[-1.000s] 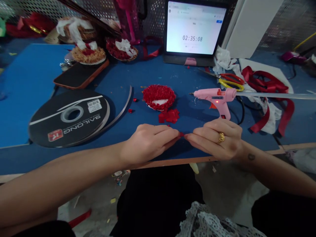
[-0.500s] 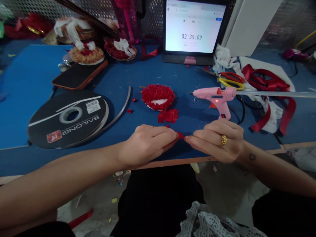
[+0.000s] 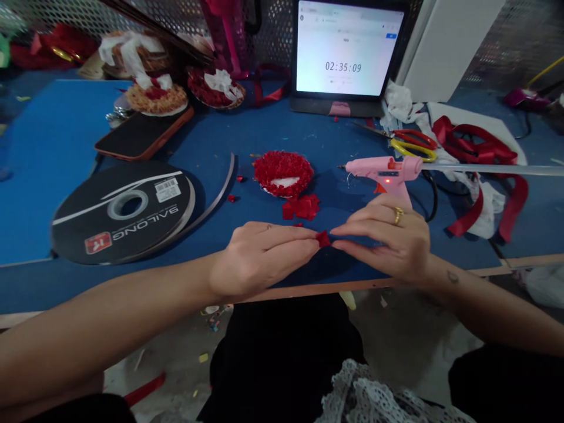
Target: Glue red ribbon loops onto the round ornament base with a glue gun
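Observation:
A small folded piece of red ribbon (image 3: 323, 238) is pinched between the fingertips of my left hand (image 3: 267, 252), just above the table's front edge. Facing it from the right, my right hand (image 3: 388, 235) has its thumb and fingertips slightly parted, close beside the ribbon, and nothing shows between them. Cut red ribbon squares (image 3: 303, 207) lie on the table beyond my hands. Behind those squares sits a round, fuzzy red piece (image 3: 282, 171) with a white patch showing. A pink glue gun (image 3: 388, 169) with a lit light stands past my right hand, which partly covers its handle.
To the left lie a black ribbon spool (image 3: 123, 214) and a phone (image 3: 143, 138). Scissors (image 3: 412, 144) and loose dark-red ribbon (image 3: 476, 144) are at the right. A tablet (image 3: 346, 53) stands at the back, beside decorated round pieces (image 3: 156, 98).
My right fingertips have parted from the red ribbon, and that hand has shifted slightly up. My left fingers have straightened, with the folded ribbon showing more at their tips.

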The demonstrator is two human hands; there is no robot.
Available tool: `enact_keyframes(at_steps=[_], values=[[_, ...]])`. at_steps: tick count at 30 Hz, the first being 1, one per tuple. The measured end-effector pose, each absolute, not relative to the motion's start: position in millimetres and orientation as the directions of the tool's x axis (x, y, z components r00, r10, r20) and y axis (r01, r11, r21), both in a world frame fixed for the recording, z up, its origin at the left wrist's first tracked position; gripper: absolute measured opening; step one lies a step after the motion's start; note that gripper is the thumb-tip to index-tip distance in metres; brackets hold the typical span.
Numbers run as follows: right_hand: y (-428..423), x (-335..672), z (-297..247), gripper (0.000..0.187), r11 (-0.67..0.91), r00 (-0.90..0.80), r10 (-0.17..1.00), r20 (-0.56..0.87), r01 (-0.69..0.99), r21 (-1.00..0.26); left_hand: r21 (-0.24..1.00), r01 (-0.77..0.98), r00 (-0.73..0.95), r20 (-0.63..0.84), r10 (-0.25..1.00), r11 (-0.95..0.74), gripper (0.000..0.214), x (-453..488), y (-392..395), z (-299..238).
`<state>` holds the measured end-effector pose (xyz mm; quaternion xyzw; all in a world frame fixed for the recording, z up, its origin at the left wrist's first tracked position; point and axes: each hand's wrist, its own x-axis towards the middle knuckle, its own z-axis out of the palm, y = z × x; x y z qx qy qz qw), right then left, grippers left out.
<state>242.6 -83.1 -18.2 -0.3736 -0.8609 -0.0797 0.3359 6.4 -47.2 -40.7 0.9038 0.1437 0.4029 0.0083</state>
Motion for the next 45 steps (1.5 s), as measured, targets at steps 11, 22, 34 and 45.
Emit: enact_keyframes(at_steps=[11,22,34,45], values=[[-79,237,-21,0.002,0.759,-0.491,0.612,0.62,0.585,-0.286,0.134,0.257,0.644,0.714,0.273,-0.957,0.008,8,-48,-43],[-79,238,-20,0.004,0.73,-0.49,0.648,0.583,0.617,-0.293,0.132,0.257,0.648,0.712,0.272,-0.957,0.007,10,-48,-45],[-79,234,-20,0.009,0.746,-0.501,0.628,0.595,0.605,-0.277,0.152,0.24,0.653,0.705,0.275,-0.959,0.007,11,-48,-44],[-84,230,-17,0.012,0.745,-0.55,0.594,0.586,0.651,-0.145,0.223,0.274,0.594,0.726,0.347,-0.935,0.012,16,-51,-45]])
